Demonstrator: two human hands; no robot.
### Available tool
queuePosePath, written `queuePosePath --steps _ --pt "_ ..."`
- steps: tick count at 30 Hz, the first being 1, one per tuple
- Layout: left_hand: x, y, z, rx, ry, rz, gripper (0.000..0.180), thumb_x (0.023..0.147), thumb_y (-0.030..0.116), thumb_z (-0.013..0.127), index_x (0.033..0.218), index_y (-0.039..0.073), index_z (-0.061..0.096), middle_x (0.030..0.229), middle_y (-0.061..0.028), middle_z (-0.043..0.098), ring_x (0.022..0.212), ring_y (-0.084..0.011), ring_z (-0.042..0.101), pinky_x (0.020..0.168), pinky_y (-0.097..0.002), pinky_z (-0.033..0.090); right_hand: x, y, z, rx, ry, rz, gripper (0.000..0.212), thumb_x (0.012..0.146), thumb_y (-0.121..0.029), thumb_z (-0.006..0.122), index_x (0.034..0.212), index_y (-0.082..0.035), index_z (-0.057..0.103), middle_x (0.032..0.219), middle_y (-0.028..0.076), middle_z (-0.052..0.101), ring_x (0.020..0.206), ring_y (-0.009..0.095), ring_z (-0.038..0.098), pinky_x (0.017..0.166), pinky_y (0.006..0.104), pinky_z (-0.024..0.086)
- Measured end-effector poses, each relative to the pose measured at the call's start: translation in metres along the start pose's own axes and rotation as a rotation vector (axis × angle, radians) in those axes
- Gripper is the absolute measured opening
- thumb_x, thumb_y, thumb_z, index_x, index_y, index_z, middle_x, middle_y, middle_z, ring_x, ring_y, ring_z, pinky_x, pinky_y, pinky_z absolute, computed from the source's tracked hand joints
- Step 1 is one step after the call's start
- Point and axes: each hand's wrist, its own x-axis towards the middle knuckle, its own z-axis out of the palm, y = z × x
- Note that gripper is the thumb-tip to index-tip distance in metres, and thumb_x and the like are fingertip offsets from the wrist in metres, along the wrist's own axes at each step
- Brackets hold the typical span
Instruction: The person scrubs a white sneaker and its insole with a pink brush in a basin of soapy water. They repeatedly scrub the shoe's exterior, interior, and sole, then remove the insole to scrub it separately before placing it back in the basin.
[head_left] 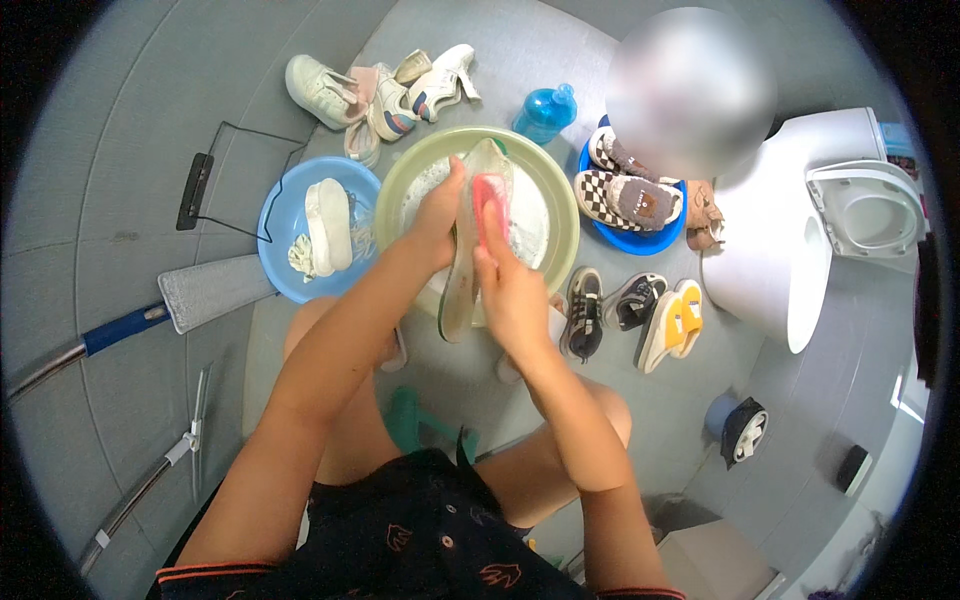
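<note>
My left hand (437, 218) is closed on the side of a long, pale shoe sole (459, 300) with green along its edge. It is tilted up over a yellow-green basin (563, 210) holding white suds. My right hand (513, 295) grips a pink scrubbing brush (488, 197) and presses it against the sole. Whether this is a loose insole or the underside of a shoe, I cannot tell. Left of the basin, a light blue basin (280, 187) contains a white shoe-shaped piece (328, 228) and pale laces (301, 258).
White sneakers (320, 90) lie at the far left. A blue bottle (545, 115) stands behind the basin. To the right are checkered shoes (605, 195) in a blue tub (640, 242), black sneakers (583, 315), yellow slippers (662, 325) and a toilet (780, 250). A flat mop (215, 290) leans at left.
</note>
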Motion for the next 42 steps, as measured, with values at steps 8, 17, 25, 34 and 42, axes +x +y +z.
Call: queuePosePath --steps 8,17,25,34,42 --pt "-0.015 -0.01 0.016 0.005 0.005 -0.021 0.056 0.1 0.053 0.03 0.132 0.011 0.048 0.124 -0.0093 0.057 0.112 -0.0236 0.055 0.098 -0.0408 0.043 0.029 0.005 -0.021 0.121 0.049 0.13 0.052 0.096 -0.028 0.05 0.145 -0.024 0.036 0.083 0.026 0.065 0.076 0.045 0.063 0.068 0.0476 0.05" --pt "-0.012 -0.017 0.019 -0.027 -0.041 -0.05 0.052 0.102 0.05 0.028 0.126 0.01 0.05 0.116 -0.0081 0.059 0.106 -0.0213 0.057 0.091 -0.0394 0.047 0.037 0.017 -0.017 0.032 0.147 -0.006 0.051 0.096 -0.027 0.048 0.145 -0.029 0.036 0.071 0.024 0.063 0.062 0.043 0.062 0.06 0.0499 0.049" --pt "0.001 -0.015 -0.002 0.023 0.017 -0.039 0.059 0.099 0.057 0.029 0.131 0.01 0.047 0.119 -0.0107 0.058 0.107 -0.0242 0.057 0.092 -0.0417 0.047 0.026 -0.007 -0.013 -0.007 -0.043 0.109 0.054 0.095 -0.026 0.051 0.146 -0.032 0.035 0.091 0.026 0.065 0.083 0.043 0.065 0.072 0.045 0.05" --pt "-0.003 -0.006 -0.004 0.024 -0.015 -0.014 0.057 0.099 0.055 0.032 0.127 0.01 0.052 0.115 -0.0094 0.061 0.101 -0.0226 0.06 0.09 -0.0391 0.048 0.018 -0.011 -0.02 0.031 -0.098 0.113 0.049 0.097 -0.024 0.049 0.144 -0.024 0.039 0.122 0.026 0.057 0.109 0.036 0.061 0.091 0.0376 0.046" --pt "-0.006 -0.005 0.004 0.028 -0.029 -0.01 0.059 0.1 0.054 0.031 0.131 0.007 0.048 0.116 -0.0109 0.06 0.098 -0.024 0.061 0.083 -0.041 0.053 0.026 0.031 -0.025 0.061 0.099 0.018 0.051 0.097 -0.029 0.048 0.146 -0.027 0.034 0.098 0.025 0.065 0.085 0.04 0.066 0.075 0.0429 0.051"
